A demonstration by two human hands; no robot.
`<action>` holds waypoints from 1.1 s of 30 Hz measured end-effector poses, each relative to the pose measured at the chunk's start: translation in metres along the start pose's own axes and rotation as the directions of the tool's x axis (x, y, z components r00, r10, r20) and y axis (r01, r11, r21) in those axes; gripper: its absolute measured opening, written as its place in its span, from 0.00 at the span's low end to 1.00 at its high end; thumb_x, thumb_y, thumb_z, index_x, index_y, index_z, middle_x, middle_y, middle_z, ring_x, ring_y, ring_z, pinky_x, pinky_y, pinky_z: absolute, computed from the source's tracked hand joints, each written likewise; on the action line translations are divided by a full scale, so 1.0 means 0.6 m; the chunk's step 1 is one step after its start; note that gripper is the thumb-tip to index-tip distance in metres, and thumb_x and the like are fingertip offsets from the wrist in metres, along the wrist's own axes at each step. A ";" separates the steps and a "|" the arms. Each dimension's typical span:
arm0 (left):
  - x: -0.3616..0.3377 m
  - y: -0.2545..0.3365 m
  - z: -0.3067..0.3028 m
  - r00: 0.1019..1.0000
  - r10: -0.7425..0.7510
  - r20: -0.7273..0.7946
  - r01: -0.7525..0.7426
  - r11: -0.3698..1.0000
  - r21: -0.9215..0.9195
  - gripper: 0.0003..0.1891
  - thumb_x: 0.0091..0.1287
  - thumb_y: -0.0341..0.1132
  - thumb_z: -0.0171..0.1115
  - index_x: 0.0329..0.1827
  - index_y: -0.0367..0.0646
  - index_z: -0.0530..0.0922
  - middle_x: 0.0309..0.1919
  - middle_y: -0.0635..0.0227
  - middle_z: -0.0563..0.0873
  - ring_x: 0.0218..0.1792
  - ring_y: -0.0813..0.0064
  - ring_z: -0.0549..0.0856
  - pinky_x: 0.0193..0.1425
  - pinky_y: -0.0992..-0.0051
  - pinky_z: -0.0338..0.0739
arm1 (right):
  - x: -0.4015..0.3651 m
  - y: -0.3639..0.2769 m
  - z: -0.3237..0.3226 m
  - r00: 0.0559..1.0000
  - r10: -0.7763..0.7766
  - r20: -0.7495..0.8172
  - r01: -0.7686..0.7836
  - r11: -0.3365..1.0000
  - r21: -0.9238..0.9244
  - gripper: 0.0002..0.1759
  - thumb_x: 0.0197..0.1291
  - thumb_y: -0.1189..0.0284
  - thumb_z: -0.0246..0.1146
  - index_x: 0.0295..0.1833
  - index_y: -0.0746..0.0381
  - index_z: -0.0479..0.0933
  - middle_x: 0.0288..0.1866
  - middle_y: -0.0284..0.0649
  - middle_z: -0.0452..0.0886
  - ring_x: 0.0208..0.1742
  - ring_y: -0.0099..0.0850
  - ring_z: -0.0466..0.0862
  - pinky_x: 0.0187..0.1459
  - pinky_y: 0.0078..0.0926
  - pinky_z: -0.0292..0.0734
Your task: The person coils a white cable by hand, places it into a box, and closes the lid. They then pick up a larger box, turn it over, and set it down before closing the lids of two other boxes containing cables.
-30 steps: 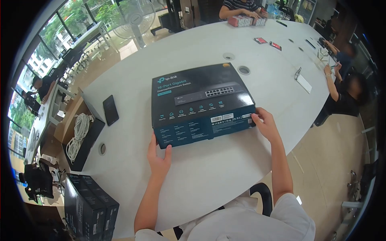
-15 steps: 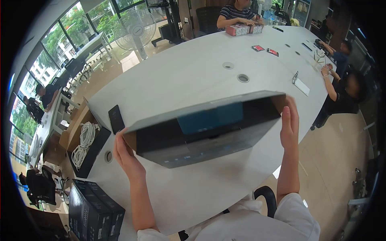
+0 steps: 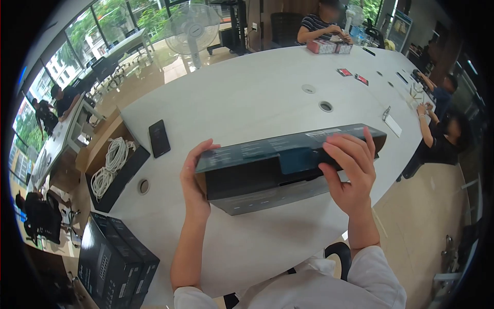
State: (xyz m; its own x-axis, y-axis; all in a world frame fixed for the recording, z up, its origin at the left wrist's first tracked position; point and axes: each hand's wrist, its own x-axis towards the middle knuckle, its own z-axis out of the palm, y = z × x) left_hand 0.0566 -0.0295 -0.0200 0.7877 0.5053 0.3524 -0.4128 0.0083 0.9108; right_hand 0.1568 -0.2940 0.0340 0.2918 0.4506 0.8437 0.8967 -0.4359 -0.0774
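Note:
A dark, flat cardboard box (image 3: 257, 148) is held tilted above the table, its long open side towards me. Inside it looks black, and a blue-teal flap (image 3: 294, 161) hangs at the opening. My left hand (image 3: 194, 183) grips the box's left end, thumb along the top corner. At the right part, my right hand (image 3: 354, 175) has its fingers curled over the top edge and its thumb near the opening beside the flap. Whether anything lies deeper inside the box cannot be seen.
A black smartphone (image 3: 159, 138) lies left of the box. Beyond it an open carton (image 3: 121, 177) holds coiled white cables (image 3: 114, 160). Black printed boxes (image 3: 110, 265) stand at lower left. Round cable holes (image 3: 325, 106) pierce the white table (image 3: 242, 92). Other people sit at the far and right edges.
The box has turned so its printed top shows more. My right hand has moved from the right end to the front top edge near the flap. My left hand still holds the left end.

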 end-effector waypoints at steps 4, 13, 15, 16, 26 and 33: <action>-0.016 -0.015 -0.016 0.999 0.045 0.017 -0.047 0.981 0.187 0.35 0.75 0.61 0.39 0.65 0.37 0.73 0.56 0.61 0.81 0.61 0.70 0.77 0.69 0.69 0.67 | -0.032 -0.008 0.010 0.999 0.054 -0.007 -0.054 0.998 0.033 0.22 0.44 0.73 0.75 0.50 0.57 0.85 0.48 0.33 0.82 0.50 0.33 0.81 0.68 0.45 0.58; -0.020 -0.013 0.000 0.984 -0.144 0.107 0.166 0.956 -0.243 0.35 0.75 0.61 0.36 0.73 0.43 0.64 0.59 0.58 0.79 0.61 0.65 0.79 0.68 0.66 0.72 | -0.065 -0.012 0.004 0.995 0.096 -0.032 -0.090 0.982 0.165 0.17 0.50 0.72 0.75 0.48 0.51 0.85 0.50 0.31 0.81 0.51 0.30 0.80 0.63 0.39 0.63; -0.029 0.002 0.012 0.984 -0.147 0.102 0.163 0.972 -0.169 0.37 0.74 0.64 0.35 0.74 0.44 0.62 0.62 0.58 0.75 0.64 0.63 0.77 0.69 0.64 0.71 | -0.078 -0.016 0.004 0.995 0.091 -0.051 -0.081 0.980 0.182 0.16 0.52 0.73 0.74 0.49 0.52 0.85 0.51 0.31 0.80 0.52 0.31 0.80 0.63 0.39 0.63; -0.031 0.005 0.005 0.984 -0.148 0.095 0.160 0.978 -0.134 0.38 0.73 0.65 0.35 0.75 0.44 0.61 0.64 0.57 0.74 0.65 0.61 0.76 0.69 0.63 0.71 | -0.082 -0.024 0.008 0.993 0.096 -0.067 -0.081 0.977 0.196 0.16 0.53 0.73 0.73 0.49 0.52 0.84 0.51 0.31 0.79 0.52 0.31 0.80 0.63 0.40 0.63; -0.074 0.034 -0.038 0.917 -0.257 0.305 0.266 0.964 0.013 0.51 0.60 0.50 0.68 0.81 0.43 0.47 0.69 0.55 0.68 0.70 0.61 0.70 0.73 0.62 0.65 | -0.173 -0.072 0.030 0.908 0.033 -0.419 -0.019 0.999 0.037 0.15 0.50 0.75 0.71 0.46 0.52 0.85 0.49 0.30 0.82 0.52 0.26 0.82 0.65 0.36 0.62; -0.173 0.061 -0.020 0.845 -0.308 0.438 0.285 0.951 0.120 0.52 0.63 0.43 0.69 0.81 0.45 0.40 0.70 0.55 0.67 0.70 0.63 0.69 0.72 0.62 0.66 | -0.229 -0.066 0.008 0.903 0.024 -0.429 0.028 0.993 0.115 0.13 0.43 0.75 0.76 0.37 0.51 0.84 0.46 0.31 0.82 0.48 0.28 0.82 0.65 0.43 0.64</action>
State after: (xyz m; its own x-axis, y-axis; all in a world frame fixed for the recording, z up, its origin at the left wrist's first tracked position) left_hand -0.0456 -0.0714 -0.0261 0.9927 0.0463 0.1112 -0.1134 0.0482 0.9924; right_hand 0.0830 -0.3348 -0.0813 0.1423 0.0622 0.9879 0.9370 -0.3302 -0.1141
